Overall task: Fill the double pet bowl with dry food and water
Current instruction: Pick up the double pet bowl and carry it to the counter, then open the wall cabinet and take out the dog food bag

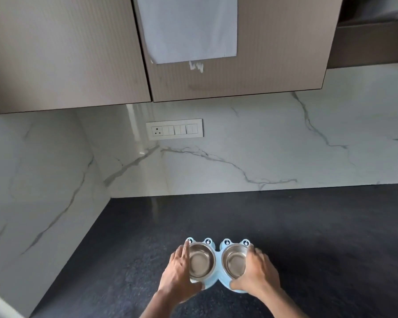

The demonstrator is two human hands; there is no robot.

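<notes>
A light blue double pet bowl (218, 251) with frog-eye knobs sits on the dark speckled counter (285, 226), near its front. It holds two steel bowls: the left one (201, 260) and the right one (236, 260), both with nothing in them. My left hand (178, 271) grips the holder's left side, fingers along the rim and thumb on the front edge. On the right side, my right hand (259, 274) grips it the same way. No food or water container is in view.
A white marble backsplash (239, 145) rises behind the counter and along the left wall. A switch and socket plate (174, 129) is set in it. Beige upper cabinets (67, 53) hang overhead, with a white sheet (189, 28) stuck on one door.
</notes>
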